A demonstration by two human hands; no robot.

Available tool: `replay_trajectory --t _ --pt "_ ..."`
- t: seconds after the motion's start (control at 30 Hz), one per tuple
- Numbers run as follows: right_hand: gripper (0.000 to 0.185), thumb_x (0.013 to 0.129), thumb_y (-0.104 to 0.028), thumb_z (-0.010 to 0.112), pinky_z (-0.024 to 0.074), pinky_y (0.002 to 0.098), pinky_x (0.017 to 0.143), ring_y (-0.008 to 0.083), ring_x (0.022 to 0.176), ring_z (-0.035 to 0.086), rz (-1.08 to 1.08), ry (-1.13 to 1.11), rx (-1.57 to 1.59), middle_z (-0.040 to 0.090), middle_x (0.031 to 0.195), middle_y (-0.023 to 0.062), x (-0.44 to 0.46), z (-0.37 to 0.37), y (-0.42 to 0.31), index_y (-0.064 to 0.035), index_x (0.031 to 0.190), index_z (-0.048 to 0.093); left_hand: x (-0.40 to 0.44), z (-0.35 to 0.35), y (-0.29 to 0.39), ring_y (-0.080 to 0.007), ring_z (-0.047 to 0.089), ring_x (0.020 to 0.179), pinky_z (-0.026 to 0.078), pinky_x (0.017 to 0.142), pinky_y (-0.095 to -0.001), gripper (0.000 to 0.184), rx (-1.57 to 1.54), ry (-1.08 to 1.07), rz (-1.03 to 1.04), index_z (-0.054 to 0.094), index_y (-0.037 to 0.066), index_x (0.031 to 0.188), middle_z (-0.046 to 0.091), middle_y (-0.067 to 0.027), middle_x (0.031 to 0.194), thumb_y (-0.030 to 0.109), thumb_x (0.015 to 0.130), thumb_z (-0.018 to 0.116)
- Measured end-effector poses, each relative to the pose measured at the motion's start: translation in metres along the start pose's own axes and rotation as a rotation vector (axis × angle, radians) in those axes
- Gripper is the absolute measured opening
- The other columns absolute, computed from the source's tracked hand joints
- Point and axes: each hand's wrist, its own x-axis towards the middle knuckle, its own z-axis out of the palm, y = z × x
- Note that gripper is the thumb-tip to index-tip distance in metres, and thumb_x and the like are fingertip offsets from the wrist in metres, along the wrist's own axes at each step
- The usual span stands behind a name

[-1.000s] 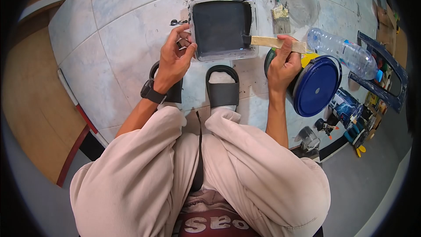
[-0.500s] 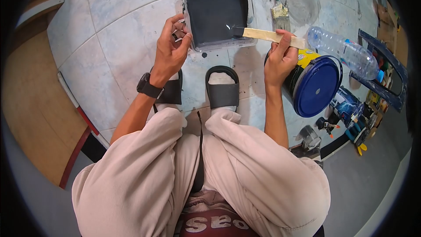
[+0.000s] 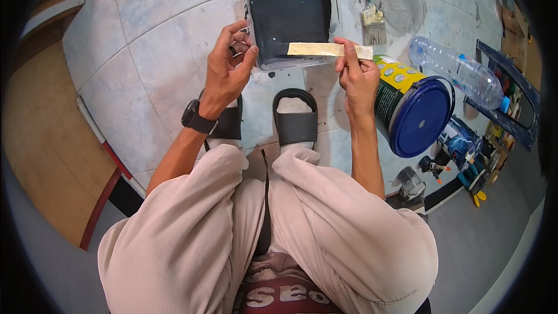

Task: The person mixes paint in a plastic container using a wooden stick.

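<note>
A clear square plastic container (image 3: 336, 9) on the floor holds glossy black paint (image 3: 290, 16). My left hand (image 3: 228, 75), with a ring and a black watch, pinches the container's left edge between thumb and fingers. Between the thumb and fingers of my right hand (image 3: 359, 81) is a flat wooden stir stick (image 3: 317, 49). The stick lies nearly level over the front of the container, and its left end is down at the dark paint. How far the tip dips in is hard to see.
Right of the container lies a green-handled paintbrush (image 3: 372, 20). A tipped yellow bucket with a blue lid (image 3: 421, 119) and a plastic bottle (image 3: 456, 71) lie further right, near a dark frame (image 3: 520, 119). My sandalled feet (image 3: 295, 113) are just below, and a wooden panel (image 3: 52, 139) stands left.
My right hand has moved left with the stir stick, drawing its tip across the paint toward the container's front left. My left hand stays at the container's edge.
</note>
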Motion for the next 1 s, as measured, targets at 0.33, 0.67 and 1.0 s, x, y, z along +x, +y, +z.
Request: replay_trajectory --t 0.33,0.67,1.0 --pt "0.038 0.106 -0.033 0.060 0.0188 0.0189 0.045 -0.0009 0.049 0.030 0.107 0.039 0.230 0.054 0.066 -0.0039 0.007 -0.014 0.013 0.0031 0.114 0.069 0.001 0.004 0.011 -0.0068 0.056 0.089 0.055 0.076 -0.0212 0.048 0.030 -0.004 0.017 0.045 -0.004 0.143 0.054 -0.0039 0.107 -0.006 0.097 0.061" --pt "0.026 0.106 -0.025 0.060 0.0321 0.0228 0.047 0.0045 0.055 0.045 -0.513 0.149 -0.328 0.061 0.071 -0.0006 -0.008 -0.008 -0.023 -0.0014 0.106 0.071 -0.002 0.001 -0.003 -0.0083 0.059 0.083 0.058 0.070 -0.0227 0.045 0.029 0.024 0.045 0.048 -0.005 0.139 0.057 -0.0058 0.102 -0.004 0.096 0.062" --pt "0.011 0.102 -0.010 0.062 0.0407 0.0299 0.046 0.0116 0.046 0.052 -0.860 -0.114 -0.743 0.067 0.078 0.0028 -0.041 0.018 -0.015 0.0003 0.099 0.065 -0.005 0.003 -0.004 -0.0085 0.059 0.087 0.058 0.071 -0.0228 0.047 0.001 0.033 0.005 0.046 -0.004 0.141 0.057 -0.0051 0.104 -0.004 0.096 0.062"
